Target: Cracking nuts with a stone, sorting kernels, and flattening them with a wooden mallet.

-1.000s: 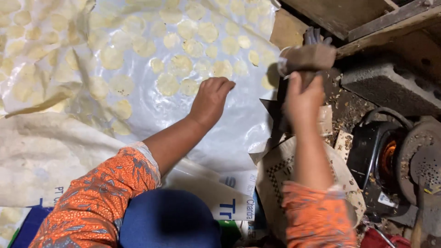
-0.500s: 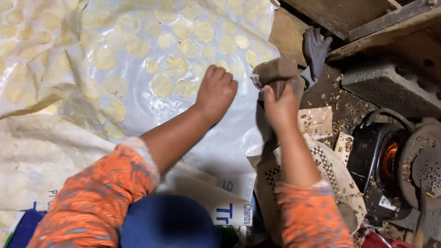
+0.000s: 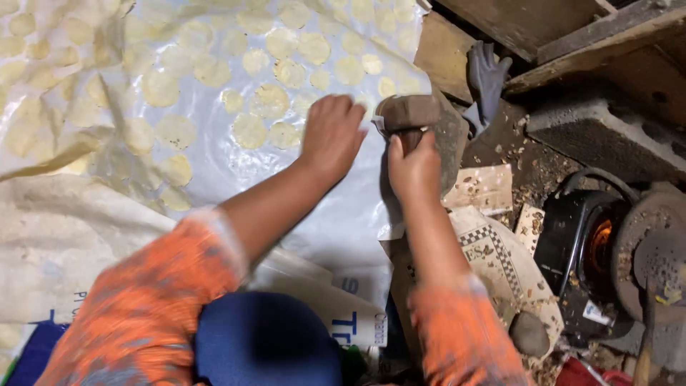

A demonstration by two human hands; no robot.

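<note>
Left hand [image 3: 330, 136]: palm down, fingers loosely spread, pressed flat on the plastic sheet [image 3: 343, 221]; holding nothing.
Right hand [image 3: 414, 168]: closed round the lower part of a brown block [image 3: 409, 113], thumb up along its side.
Brown block: upright at the right edge of the sheet, just right of the left hand, close but apart from it.
Plastic sheet: clear, crumpled, spread over the floor across the left and far part of the scene.
Pale discs [image 3: 250, 131]: round, thin, yellowish, scattered over the sheet; nearest ones just left of the left hand.
Sleeves [image 3: 153, 300]: orange patterned, pushed up on both forearms.
Grey glove [image 3: 487, 78]: limp, far right of the block, against wooden boards [image 3: 543, 28].
Concrete block [image 3: 607, 136]: right, near the boards.
Dark round machine part [image 3: 593, 243]: near right, amid wood chips.
Printed cardboard [image 3: 500, 257]: under the right forearm.
</note>
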